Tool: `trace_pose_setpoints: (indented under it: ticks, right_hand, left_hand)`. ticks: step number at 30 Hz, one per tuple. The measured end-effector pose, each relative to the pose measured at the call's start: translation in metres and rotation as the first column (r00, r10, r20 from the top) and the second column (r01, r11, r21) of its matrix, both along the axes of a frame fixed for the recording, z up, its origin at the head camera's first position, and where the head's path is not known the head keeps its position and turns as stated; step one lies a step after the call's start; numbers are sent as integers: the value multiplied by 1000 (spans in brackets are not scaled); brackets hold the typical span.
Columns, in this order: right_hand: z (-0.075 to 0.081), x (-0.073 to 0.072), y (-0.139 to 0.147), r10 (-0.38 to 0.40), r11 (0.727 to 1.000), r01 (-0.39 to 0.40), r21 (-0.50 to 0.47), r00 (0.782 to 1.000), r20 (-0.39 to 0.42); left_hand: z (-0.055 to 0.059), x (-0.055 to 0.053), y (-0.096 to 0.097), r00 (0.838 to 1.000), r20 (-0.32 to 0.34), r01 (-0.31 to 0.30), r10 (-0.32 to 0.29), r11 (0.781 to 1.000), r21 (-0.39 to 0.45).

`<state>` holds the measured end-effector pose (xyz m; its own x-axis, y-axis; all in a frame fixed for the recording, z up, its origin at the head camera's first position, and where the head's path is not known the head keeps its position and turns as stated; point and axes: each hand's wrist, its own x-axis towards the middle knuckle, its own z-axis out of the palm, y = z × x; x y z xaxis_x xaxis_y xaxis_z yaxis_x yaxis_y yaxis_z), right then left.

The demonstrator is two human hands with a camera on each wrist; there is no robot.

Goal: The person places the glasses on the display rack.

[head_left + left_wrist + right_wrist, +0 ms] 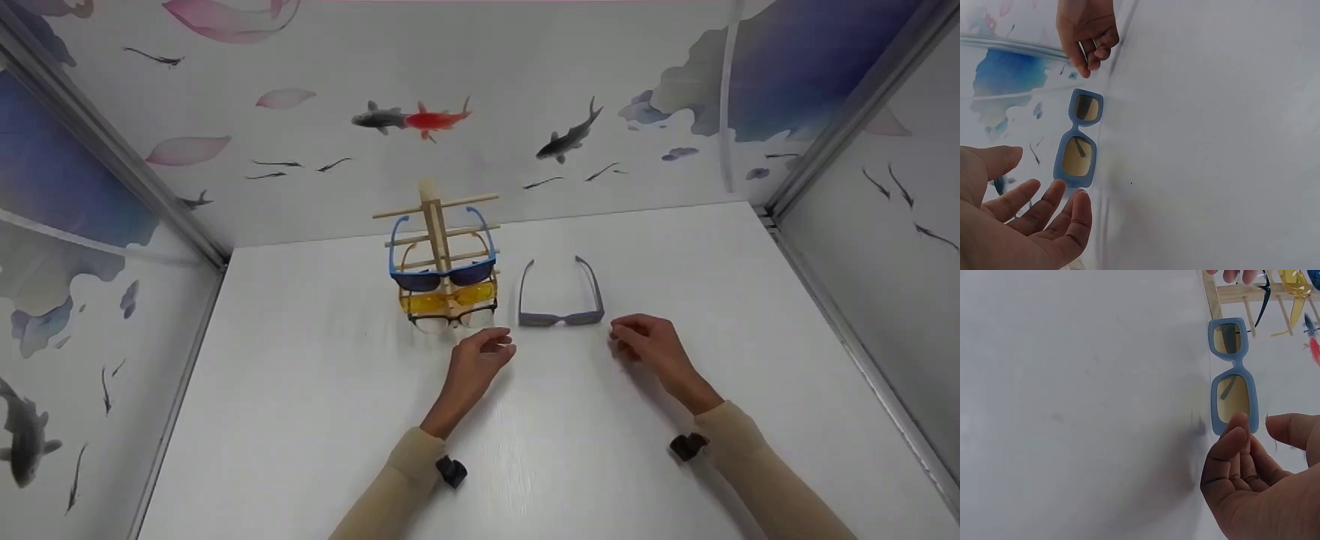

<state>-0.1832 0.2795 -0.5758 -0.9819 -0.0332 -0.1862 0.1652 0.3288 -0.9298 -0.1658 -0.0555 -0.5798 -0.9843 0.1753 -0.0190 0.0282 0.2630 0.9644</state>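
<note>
A pair of light-blue square-framed glasses (561,318) lies on the white table (300,420), temples open and pointing away from me. My left hand (491,349) hovers just left of the frame, fingers relaxed and holding nothing. My right hand (630,337) sits just right of it with loosely curled fingers, also holding nothing. The left wrist view shows the glasses (1079,139) between my open left palm (1030,194) and the far right hand (1086,34). The right wrist view has the glasses (1233,377) just beyond my right hand (1249,458).
A wooden display rack (437,225) stands left of the glasses, behind my left hand. It carries blue sunglasses (442,276), a yellow pair (448,298) and a black-rimmed clear pair (450,319). Walls with fish pictures close in the table on three sides.
</note>
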Motion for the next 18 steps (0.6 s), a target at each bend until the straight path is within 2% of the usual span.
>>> trace_pose_setpoints:
  ticks: [10, 18]
  right_hand:
    - [1, -5, 4, -41, 999, 41, 29, 999, 2]
    - [-2, -11, 4, -29, 999, 29, 13, 1000, 5]
  left_hand:
    - [-4, -8, 16, 999, -32, -22, 23, 1000, 17]
    - [-9, -12, 29, 995, 36, -90, 91, 996, -20]
